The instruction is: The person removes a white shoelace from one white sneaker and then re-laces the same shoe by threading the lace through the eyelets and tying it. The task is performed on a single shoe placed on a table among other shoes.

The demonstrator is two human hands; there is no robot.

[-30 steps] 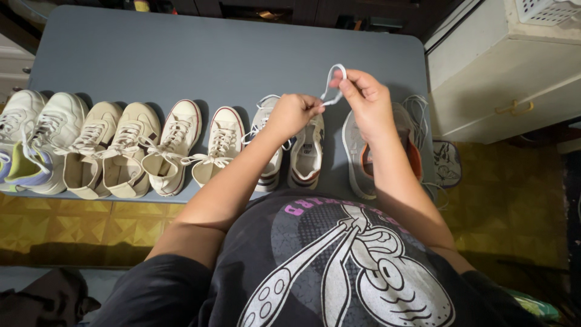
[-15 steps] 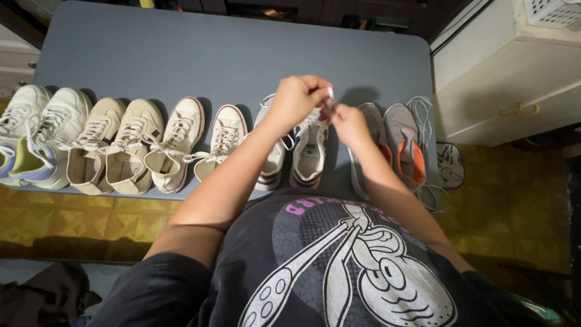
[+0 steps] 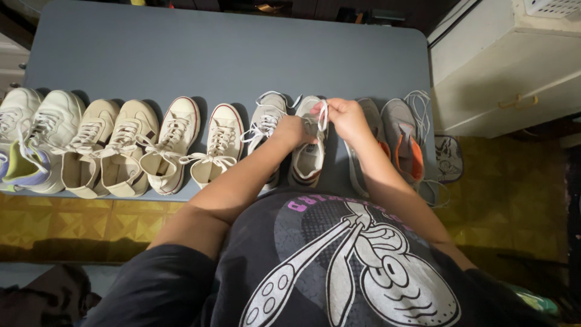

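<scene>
Shoes are lined up in a row along the near edge of the tabletop (image 3: 230,54). A cabinet (image 3: 508,72) is placed to the right of it. Both hands are held over one sneaker (image 3: 307,151), right of the row's middle.

Both bare forearms rise from lower centre of frame, converging toward middle. Left forearm runs diagonally from lower left, elbow bent; left hand (image 3: 295,130) curled, knuckles up, fingers closed in pinch, fingertips hidden under hand. Right forearm comes up from lower right, steeper; right hand (image 3: 346,117) sits just right of left hand, slightly higher in frame, fingers bent, thumb and forefinger pinched together. Hands nearly touching, wrists apart. Black short sleeves at bottom edge.
</scene>
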